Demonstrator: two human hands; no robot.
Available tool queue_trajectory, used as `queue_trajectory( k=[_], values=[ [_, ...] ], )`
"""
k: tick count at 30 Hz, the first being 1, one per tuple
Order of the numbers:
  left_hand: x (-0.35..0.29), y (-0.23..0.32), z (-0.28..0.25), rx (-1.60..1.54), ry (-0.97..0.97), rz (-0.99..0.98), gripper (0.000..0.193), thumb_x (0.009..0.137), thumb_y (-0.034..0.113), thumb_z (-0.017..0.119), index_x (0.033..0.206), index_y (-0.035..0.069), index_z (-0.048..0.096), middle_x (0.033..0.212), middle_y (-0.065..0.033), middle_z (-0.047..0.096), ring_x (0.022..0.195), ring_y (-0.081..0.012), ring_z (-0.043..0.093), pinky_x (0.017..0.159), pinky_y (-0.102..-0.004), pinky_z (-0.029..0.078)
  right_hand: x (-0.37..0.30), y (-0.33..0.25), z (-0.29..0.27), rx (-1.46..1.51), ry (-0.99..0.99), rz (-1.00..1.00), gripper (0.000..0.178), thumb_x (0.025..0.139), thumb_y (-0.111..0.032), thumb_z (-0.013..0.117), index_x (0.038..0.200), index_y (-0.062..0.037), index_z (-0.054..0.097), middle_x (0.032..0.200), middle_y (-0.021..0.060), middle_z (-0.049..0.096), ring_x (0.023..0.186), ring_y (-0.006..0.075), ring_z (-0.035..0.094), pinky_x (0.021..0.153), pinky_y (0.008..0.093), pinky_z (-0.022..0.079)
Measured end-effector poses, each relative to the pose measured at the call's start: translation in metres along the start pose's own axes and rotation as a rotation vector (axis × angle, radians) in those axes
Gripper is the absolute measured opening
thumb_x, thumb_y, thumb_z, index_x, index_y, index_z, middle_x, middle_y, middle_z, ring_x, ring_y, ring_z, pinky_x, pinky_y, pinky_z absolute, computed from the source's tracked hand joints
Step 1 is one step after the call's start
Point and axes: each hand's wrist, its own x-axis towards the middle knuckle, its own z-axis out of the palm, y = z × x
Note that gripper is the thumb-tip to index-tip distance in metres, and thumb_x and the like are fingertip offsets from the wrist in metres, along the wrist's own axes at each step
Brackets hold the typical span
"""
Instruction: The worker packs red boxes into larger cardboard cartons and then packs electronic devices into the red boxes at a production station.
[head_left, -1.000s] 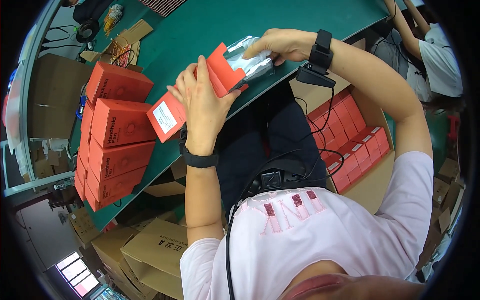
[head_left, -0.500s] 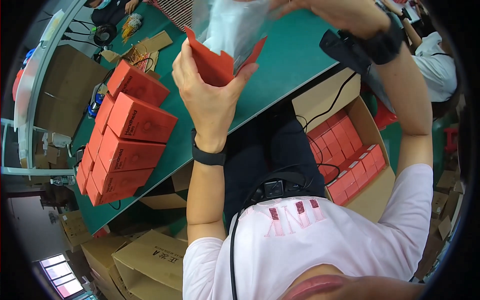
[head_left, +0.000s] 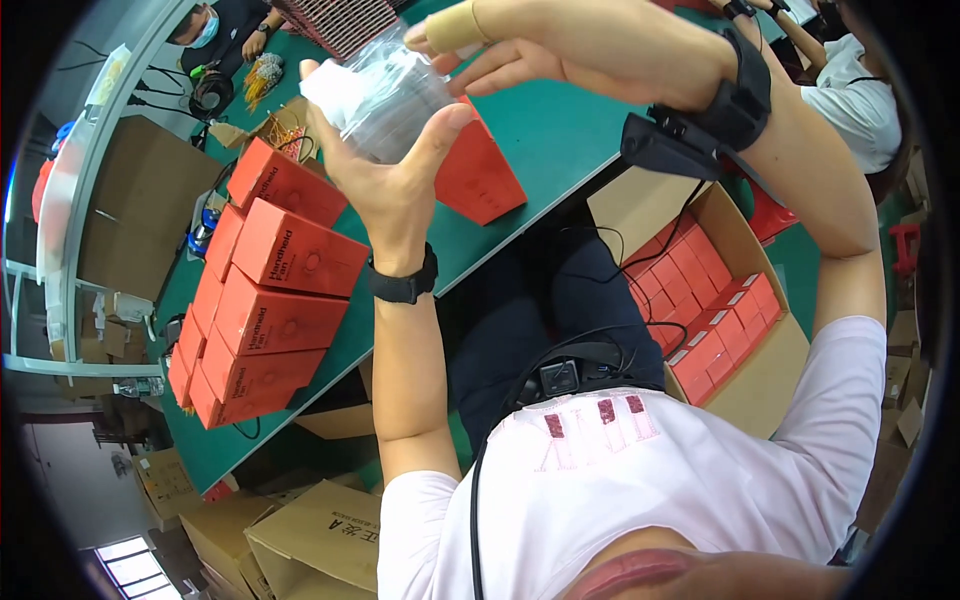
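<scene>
A clear plastic-wrapped package (head_left: 388, 105) with something white at one end rests between the thumb and fingers of my left hand (head_left: 385, 185), above the green table. What the wrap holds cannot be made out. Over its far right side reaches my right hand (head_left: 570, 55), fingers stretched out, with a tan cover on one of them. Its fingertips are at the package's edge; whether they press on it is unclear. Just right of my left thumb a red carton (head_left: 482, 170) is on the table, its upper part hidden behind my hands.
Red boxes (head_left: 300, 250) are stacked on the green table (head_left: 560, 130) at left. A large cardboard carton (head_left: 750, 370) full of red boxes stands right of my legs. Black cables (head_left: 640, 255) hang beside it. Another person (head_left: 225, 45) sits at the far left.
The package is out of the red carton and in my left hand, which has let the carton go onto the table. My right hand has moved left and opened out over the package.
</scene>
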Motion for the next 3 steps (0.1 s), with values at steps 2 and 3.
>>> queue_trajectory(
  k=[2,3],
  values=[
    [0.009,-0.004,-0.009,0.179,-0.001,0.061,0.119,0.070,0.015,0.092,0.154,-0.004,0.010,0.126,-0.0141,0.056,0.112,-0.0235,0.062,0.092,-0.0344,0.054,-0.002,0.000,-0.001,-0.297,-0.048,-0.041,0.042,0.098,-0.020,0.055,0.130,0.0071,0.059,0.125,0.0165,0.065,0.113,0.0185,0.060,0.103,0.0299,0.045],
    [0.010,-0.005,-0.012,0.352,0.011,0.115,0.125,0.067,0.016,0.094,0.155,-0.003,0.007,0.128,-0.0151,0.054,0.115,-0.0244,0.060,0.093,-0.0353,0.054,0.000,0.013,0.002,-0.205,-0.054,-0.107,0.040,0.097,-0.016,0.057,0.133,0.0017,0.060,0.127,0.0151,0.064,0.115,0.0199,0.060,0.105,0.0292,0.043]
  ],
)
